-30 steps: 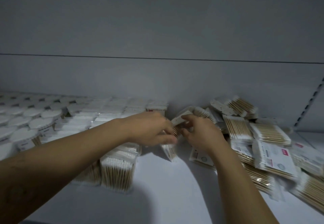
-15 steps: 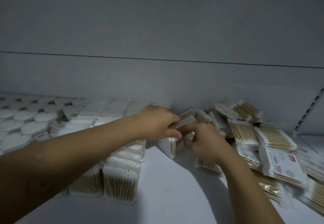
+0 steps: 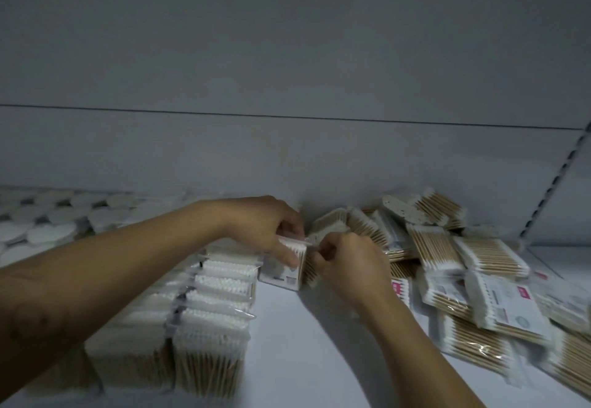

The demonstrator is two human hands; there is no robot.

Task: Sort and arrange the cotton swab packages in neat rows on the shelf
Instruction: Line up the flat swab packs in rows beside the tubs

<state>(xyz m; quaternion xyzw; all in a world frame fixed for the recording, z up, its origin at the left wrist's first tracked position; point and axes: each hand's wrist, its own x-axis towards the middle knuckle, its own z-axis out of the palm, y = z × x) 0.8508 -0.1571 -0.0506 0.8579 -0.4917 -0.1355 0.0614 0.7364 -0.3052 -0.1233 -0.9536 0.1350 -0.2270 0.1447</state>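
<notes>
Right up front on the left, clear plastic packs of wooden-stick cotton swabs [image 3: 208,343] stand in neat rows on the flat white shelf [image 3: 303,359]. Packs like these look light. The wrap looks thin, soft and slippery, and the sticks inside could snap. So I think it is best to hold one by its two short sides and not squeeze the middle. On the right, a messy pile of the same packs [image 3: 479,283] lies flat.

A bit further back, both hands meet at one small labelled pack [image 3: 285,275]. It stands at the back end of the neat rows. The left hand [image 3: 262,228] curls its fingers over the top, with the thumb pressed on the front. The right hand [image 3: 351,267] pinches the right edge with bent fingers.

Far back on the left sit blurry round white lids [image 3: 41,235], near the grey back wall [image 3: 287,158].
</notes>
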